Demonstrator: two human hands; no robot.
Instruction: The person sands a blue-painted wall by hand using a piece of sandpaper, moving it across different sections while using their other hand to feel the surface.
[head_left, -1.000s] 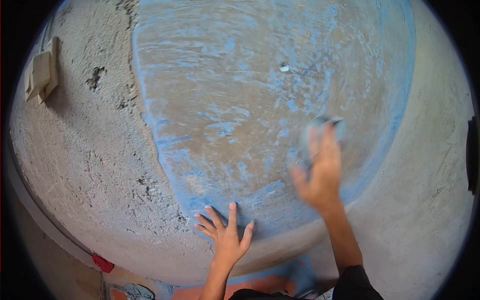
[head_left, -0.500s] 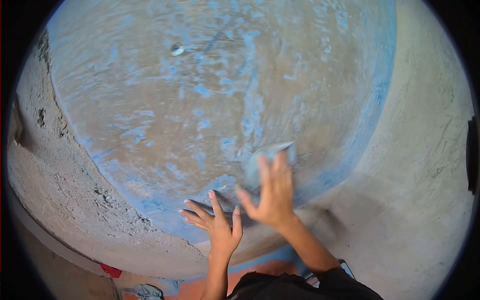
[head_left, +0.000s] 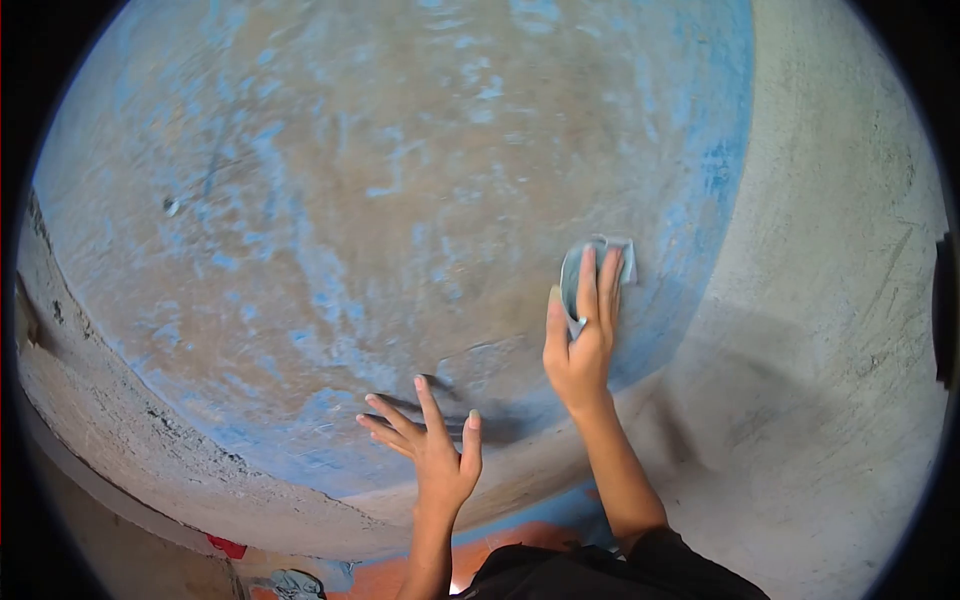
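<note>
My right hand (head_left: 580, 335) presses a folded grey sheet of sandpaper (head_left: 597, 268) flat against a wall, near the right edge of a worn blue-painted patch (head_left: 380, 200) where brown plaster shows through. My left hand (head_left: 432, 445) rests lower down with fingers spread, palm against the bottom of the blue patch. It holds nothing.
Bare grey plaster (head_left: 840, 330) lies to the right of the blue patch, rough grey render (head_left: 110, 410) to the lower left. A small metal stud (head_left: 172, 206) sits in the wall at left. An orange-red floor strip (head_left: 500, 555) and a red object (head_left: 228, 546) show at the bottom.
My view has swung to the right, so the stud and the rough render slid left. My right hand went down-left with the sandpaper, then back up to the right. My left hand stayed on the wall.
</note>
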